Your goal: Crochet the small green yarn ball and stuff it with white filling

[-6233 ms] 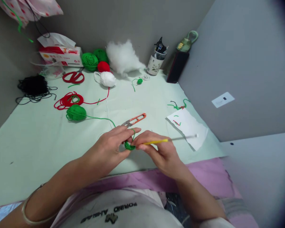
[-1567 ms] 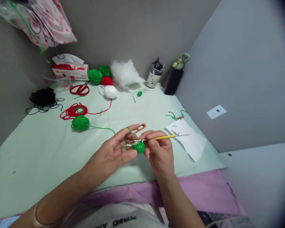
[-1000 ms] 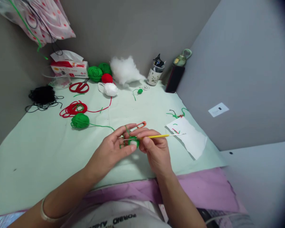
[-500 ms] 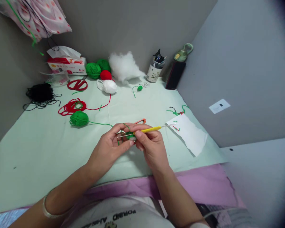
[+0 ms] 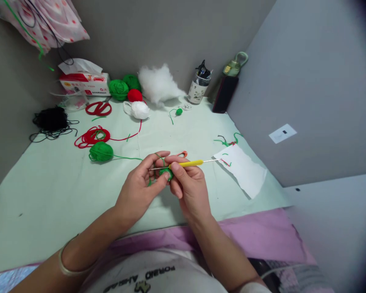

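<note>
My left hand (image 5: 140,187) is closed on a small green crochet piece (image 5: 165,174), its thumb pressed on the front. Green yarn loops over the left fingers and runs left to a green yarn ball (image 5: 101,151). Between thumb and fingers my right hand (image 5: 192,189) grips a double-ended crochet hook (image 5: 190,163) by its yellow handle. One metal end points left over the crochet piece; the other points right toward the paper. Just behind the right fingers lies an orange stitch marker (image 5: 184,154), partly hidden. The exact stitch at the hook tip is too small to make out.
Along the back stand a tissue box (image 5: 84,83), white stuffing (image 5: 160,85), a pen cup (image 5: 199,87) and a bottle (image 5: 233,67). Red scissors (image 5: 99,108), black yarn (image 5: 52,119) and coiled red yarn (image 5: 91,136) lie left. Torn white paper (image 5: 245,173) with yarn scraps lies right.
The hook has shifted slightly left, and its left end sits higher above the crochet piece. More of the green piece shows as the right hand's fingers have moved. The view has tilted a little.
</note>
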The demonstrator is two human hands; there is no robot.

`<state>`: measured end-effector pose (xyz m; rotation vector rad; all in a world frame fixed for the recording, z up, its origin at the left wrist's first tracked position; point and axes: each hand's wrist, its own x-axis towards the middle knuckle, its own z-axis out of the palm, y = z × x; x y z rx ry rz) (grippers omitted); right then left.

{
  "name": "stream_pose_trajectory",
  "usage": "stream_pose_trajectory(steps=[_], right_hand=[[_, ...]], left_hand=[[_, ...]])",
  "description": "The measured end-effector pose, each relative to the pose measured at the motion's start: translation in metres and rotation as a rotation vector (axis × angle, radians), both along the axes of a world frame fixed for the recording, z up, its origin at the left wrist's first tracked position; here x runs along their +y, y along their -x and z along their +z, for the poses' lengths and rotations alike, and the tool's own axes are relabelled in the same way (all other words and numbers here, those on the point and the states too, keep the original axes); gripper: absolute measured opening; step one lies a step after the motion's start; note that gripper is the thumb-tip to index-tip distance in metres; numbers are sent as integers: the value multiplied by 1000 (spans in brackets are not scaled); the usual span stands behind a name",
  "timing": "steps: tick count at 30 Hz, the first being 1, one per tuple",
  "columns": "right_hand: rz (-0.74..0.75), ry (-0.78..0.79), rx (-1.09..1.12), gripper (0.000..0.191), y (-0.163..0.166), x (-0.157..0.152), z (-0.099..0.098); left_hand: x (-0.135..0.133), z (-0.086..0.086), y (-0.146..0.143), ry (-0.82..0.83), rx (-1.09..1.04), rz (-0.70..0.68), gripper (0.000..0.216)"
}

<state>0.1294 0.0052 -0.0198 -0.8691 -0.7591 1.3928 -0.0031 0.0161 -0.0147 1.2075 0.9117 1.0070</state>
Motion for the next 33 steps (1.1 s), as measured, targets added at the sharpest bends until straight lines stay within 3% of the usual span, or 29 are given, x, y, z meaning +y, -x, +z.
stream_pose_trajectory(steps=[3, 9, 14, 20, 27, 33], right_hand=[[4, 43, 46, 20, 4, -1, -3], [-19, 46, -27, 25, 15, -8, -13], [38, -75, -164, 24, 5, -13, -15], [-125, -284, -407, 18, -14, -15, -10], [-7, -268, -212, 13, -24, -7, -18], [-11, -297, -250, 14, -24, -8, -16]], left_hand=[[2, 2, 0, 21, 16, 8, 43], [4, 2, 0, 25, 66, 23, 34], [9, -8, 6, 105, -73, -71, 24], [11, -4, 8, 243, -238, -151, 35], [8, 1, 10, 283, -341, -232, 40], [7, 2, 10, 274, -344, -265, 36]])
